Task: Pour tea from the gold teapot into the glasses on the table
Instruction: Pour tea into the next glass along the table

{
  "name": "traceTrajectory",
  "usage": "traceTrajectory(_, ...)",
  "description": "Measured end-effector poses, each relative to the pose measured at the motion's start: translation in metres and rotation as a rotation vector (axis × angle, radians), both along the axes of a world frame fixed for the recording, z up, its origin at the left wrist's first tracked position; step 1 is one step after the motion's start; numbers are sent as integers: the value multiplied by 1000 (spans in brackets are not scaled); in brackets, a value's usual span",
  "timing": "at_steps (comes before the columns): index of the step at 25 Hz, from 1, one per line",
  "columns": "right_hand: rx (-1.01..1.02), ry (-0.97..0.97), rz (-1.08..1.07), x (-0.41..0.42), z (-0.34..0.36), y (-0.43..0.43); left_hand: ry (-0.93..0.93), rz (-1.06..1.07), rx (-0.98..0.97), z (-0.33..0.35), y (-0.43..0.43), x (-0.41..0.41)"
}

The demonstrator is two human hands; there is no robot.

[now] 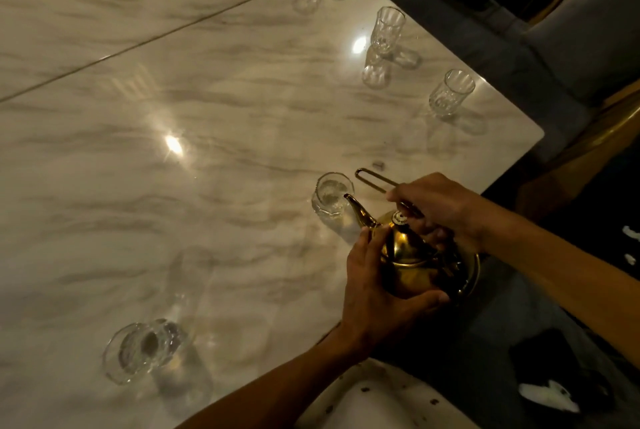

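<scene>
On the marble table, furthest to the left of both hands, a cut-glass tumbler stands near the table's near edge, well apart from the pouring; whether it holds anything cannot be told in this dim light.

Next comes the left hand, its fingers wrapped around the belly of the gold teapot, thumb under the near side, steadying the pot from the left. Just beyond those fingertips the spout reaches over the near rim of the target glass, whose contents look clear or very shallow; no stream can be made out.

To the right, the right hand closes on the wire handle, which arches over the lid knob.

To pour well, I judge the right hand should raise the handle slowly while the left only guides, keeping the spout tip inside the rim and not touching it, since a knock could tip so light a glass. The lid looks unsecured, so a steep tilt risks it slipping. Stop short of the brim.

Beyond the right hand's knuckles, three more glasses wait along the far right edge, apparently empty.

No brand, label or writing can be read anywhere.
</scene>
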State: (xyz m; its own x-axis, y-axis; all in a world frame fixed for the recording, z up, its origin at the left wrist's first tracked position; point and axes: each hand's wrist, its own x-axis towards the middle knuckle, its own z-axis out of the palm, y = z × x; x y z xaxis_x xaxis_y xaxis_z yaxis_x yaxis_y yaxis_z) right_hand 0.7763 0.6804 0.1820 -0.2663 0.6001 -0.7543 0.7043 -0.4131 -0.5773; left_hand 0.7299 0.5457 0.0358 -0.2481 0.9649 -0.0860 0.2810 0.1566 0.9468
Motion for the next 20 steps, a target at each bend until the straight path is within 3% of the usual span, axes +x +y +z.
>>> traceTrajectory(11, 103, 175, 4, 25, 0, 11, 125, -69, 0, 1, 26, 3)
traceTrajectory(20, 164, 223, 63, 86, 12, 118, 194, -27, 90, 7, 141, 56)
